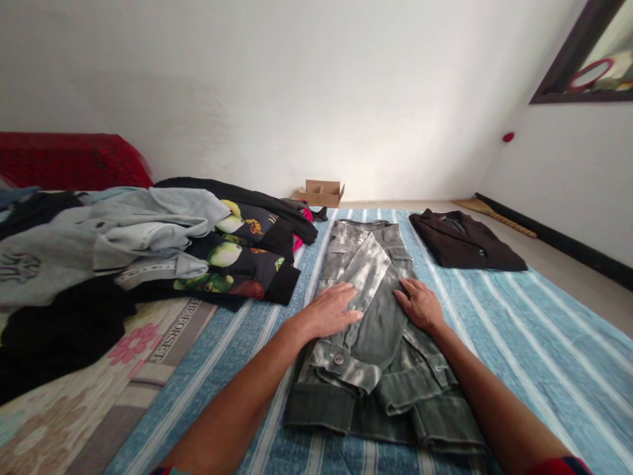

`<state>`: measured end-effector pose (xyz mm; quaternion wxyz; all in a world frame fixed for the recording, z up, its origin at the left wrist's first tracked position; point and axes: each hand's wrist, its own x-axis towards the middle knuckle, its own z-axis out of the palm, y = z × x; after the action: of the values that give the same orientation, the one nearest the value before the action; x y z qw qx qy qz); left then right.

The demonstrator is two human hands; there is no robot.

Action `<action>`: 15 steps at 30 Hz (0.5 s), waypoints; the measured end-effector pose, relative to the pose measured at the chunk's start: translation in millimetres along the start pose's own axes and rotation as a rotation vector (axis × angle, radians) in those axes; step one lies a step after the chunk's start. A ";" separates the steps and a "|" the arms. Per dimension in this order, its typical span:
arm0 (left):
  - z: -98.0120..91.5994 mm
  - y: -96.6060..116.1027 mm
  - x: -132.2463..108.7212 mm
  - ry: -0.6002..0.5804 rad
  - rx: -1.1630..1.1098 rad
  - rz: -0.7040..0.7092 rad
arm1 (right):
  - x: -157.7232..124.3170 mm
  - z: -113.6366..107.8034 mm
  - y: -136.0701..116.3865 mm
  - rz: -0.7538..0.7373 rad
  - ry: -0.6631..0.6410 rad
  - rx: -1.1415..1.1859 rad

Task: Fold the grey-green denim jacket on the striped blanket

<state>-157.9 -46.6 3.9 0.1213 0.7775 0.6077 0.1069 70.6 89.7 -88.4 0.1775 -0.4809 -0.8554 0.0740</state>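
A grey-green denim jacket [380, 323] with pale mottled patches lies on the blue striped sheet [499, 316], its sides and sleeves folded inward. One buttoned cuff rests near its lower hem. My left hand [333, 309] lies flat on the jacket's left part, fingers stretched out and pointing right. On the right edge rests my right hand [420, 303], its fingers spread over the sleeve cloth. Neither hand grips the fabric.
At the left lies a heap of clothes with a grey shirt [143, 224] and a fruit-print garment [247, 264]. A folded dark brown garment [465, 241] lies at the right. A small cardboard box [321, 192] stands by the wall. Patterned bedding [148, 356] shows at left.
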 end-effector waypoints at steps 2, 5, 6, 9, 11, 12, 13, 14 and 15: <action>2.5 -8.6 -2.8 0.047 -0.033 -0.021 | 0.0 -0.9 -0.3 0.002 -0.003 -0.001; 11.5 -17.1 -7.5 0.064 -0.054 -0.044 | -0.1 -1.6 -0.5 0.007 -0.002 -0.002; 14.9 -18.7 -9.1 0.063 -0.059 -0.048 | -0.2 -1.8 -0.5 0.008 0.000 -0.001; 22.7 -20.7 -12.5 0.047 -0.060 -0.065 | -0.5 -2.0 -0.8 0.008 0.003 0.002; 25.3 -20.6 -13.5 0.040 -0.054 -0.079 | -0.5 -2.4 -1.2 0.011 0.002 0.003; 25.9 -20.5 -13.7 0.044 -0.053 -0.083 | -0.5 -2.6 -1.4 0.012 0.002 0.003; 26.3 -20.5 -13.7 0.052 -0.054 -0.084 | -0.5 -2.8 -1.6 0.012 0.002 0.002; 26.5 -20.6 -13.6 0.066 -0.057 -0.085 | -0.5 -3.1 -1.8 0.011 0.003 0.002; 26.6 -20.9 -13.4 0.082 -0.061 -0.087 | -0.5 -3.3 -1.9 0.009 0.004 0.001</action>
<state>-172.0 -56.3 -28.3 0.1246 0.7413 0.6418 0.1520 70.5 88.2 -84.9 0.1794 -0.4847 -0.8529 0.0742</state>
